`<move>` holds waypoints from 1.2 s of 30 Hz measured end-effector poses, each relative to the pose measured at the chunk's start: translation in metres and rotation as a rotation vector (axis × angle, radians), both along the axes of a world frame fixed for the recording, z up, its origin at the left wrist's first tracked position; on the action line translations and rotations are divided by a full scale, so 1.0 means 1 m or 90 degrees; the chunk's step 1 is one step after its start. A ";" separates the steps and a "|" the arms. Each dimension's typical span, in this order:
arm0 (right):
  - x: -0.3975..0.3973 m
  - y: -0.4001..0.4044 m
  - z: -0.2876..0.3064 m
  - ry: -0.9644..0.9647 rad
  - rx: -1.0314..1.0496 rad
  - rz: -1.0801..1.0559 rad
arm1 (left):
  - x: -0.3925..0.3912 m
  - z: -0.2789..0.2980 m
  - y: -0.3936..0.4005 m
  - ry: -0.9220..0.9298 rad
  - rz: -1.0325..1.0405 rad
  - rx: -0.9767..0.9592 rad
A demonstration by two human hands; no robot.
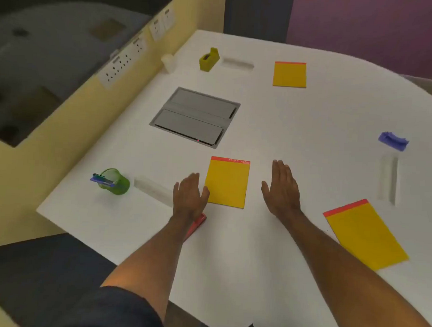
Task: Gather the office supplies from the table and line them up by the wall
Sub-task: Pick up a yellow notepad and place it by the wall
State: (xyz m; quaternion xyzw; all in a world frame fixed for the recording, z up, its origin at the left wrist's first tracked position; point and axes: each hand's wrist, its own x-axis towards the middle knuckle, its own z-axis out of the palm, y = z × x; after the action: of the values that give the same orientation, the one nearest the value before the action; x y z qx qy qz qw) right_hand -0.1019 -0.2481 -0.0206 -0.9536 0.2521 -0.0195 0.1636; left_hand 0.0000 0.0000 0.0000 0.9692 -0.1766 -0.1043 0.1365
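On a white worktop (255, 253), a green pen cup (115, 182) holding pens is sitting near the left edge, a clear ruler (153, 190) lying just beside it. A person's left hand (188, 195) is hovering flat, fingers straight and together, over a red object (196, 224) that is mostly hidden. Right of it, a yellow notepad (227, 182) is lying between both hands. The right hand (282, 188) is reaching forward, fingers straight, holding nothing. Farther right, a second yellow notepad (366, 233) is lying tilted; a third (289, 74) is resting at the far side.
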 end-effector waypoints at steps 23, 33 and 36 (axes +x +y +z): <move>0.128 0.047 -0.133 0.109 0.420 -0.451 | 0.098 -0.149 -0.043 0.299 0.216 -0.122; 0.133 0.048 -0.146 0.049 0.538 -0.573 | 0.106 -0.158 -0.061 0.392 0.472 -0.276; 0.134 0.041 -0.141 0.014 0.691 -0.592 | 0.117 -0.155 -0.052 0.428 0.502 -0.444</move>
State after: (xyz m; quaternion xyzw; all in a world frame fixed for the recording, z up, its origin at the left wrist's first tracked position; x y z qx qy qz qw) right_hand 0.0317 -0.2067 -0.1617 -0.5316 0.6085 0.0508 0.5870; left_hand 0.1169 -0.0516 -0.1547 0.7739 0.2237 -0.2818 0.5212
